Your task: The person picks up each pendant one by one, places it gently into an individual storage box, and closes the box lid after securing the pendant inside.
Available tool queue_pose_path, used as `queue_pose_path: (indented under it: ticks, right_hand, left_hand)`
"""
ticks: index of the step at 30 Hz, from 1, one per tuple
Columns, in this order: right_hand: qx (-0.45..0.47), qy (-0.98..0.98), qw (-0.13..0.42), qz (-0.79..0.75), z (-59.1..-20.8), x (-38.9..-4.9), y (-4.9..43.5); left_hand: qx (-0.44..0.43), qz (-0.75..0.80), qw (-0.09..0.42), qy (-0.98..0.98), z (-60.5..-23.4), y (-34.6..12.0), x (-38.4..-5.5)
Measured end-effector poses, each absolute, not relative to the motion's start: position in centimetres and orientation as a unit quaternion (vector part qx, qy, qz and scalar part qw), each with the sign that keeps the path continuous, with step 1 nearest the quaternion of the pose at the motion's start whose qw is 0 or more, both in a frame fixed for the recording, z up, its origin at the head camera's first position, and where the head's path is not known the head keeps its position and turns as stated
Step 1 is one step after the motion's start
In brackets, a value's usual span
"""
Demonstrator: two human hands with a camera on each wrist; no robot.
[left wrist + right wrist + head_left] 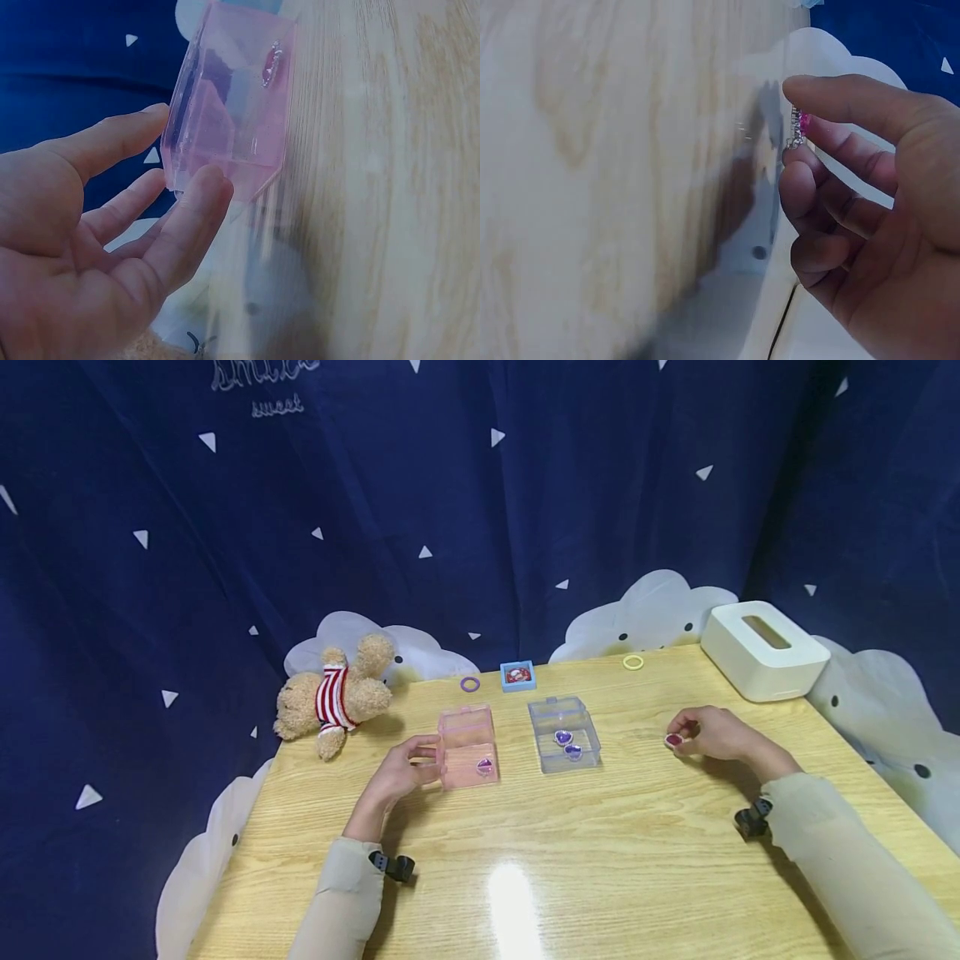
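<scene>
1. Two-handed, well apart: pinching red-pink gem [673, 740] in fingertips of right hand [711, 732], toward right side of table [637, 860], probably for precise control.
2. Touching open pink box [459, 762] with loosely bent fingers of left hand [401, 770], presumably to steady it.

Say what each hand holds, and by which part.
Right hand: pink gem, pinched by its silvery edge. Left hand: fingers at the side of the pink box; no clear grip.

Wooden table [600, 877]: bear [337, 697], pink box [457, 766], ten o'clock; purple ring [470, 690], eleven; blue boxes [555, 763], twelve; yellow ring [633, 668], one; white box [757, 672], two.
</scene>
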State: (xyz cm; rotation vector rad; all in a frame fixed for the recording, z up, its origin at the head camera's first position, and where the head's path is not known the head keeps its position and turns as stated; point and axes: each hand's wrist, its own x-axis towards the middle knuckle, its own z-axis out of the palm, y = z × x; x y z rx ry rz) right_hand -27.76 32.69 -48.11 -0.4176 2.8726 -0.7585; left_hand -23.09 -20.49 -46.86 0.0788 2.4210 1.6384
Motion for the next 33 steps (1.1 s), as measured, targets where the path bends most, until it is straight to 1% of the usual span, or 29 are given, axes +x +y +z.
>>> queue_pose_path:
  ticks: [7,16,24,33]
  right_hand:
    - [-0.140,0.951,0.065,-0.270,-47.6,-27.9,32.3]
    - [-0.153,0.947,0.042,-0.278,-46.1,-28.3,31.1]
    - [-0.188,0.939,0.020,-0.287,-44.8,-28.5,29.2]
    - [-0.213,0.927,0.008,-0.307,-43.7,-29.0,26.1]
  left_hand:
    - [0.027,0.555,0.109,0.824,-47.0,-20.6,-23.1]
    - [0.026,0.556,0.109,0.823,-47.1,-20.7,-23.2]
    - [0.023,0.560,0.111,0.821,-47.0,-20.6,-23.1]
    - [0.019,0.557,0.113,0.822,-47.0,-20.7,-23.2]
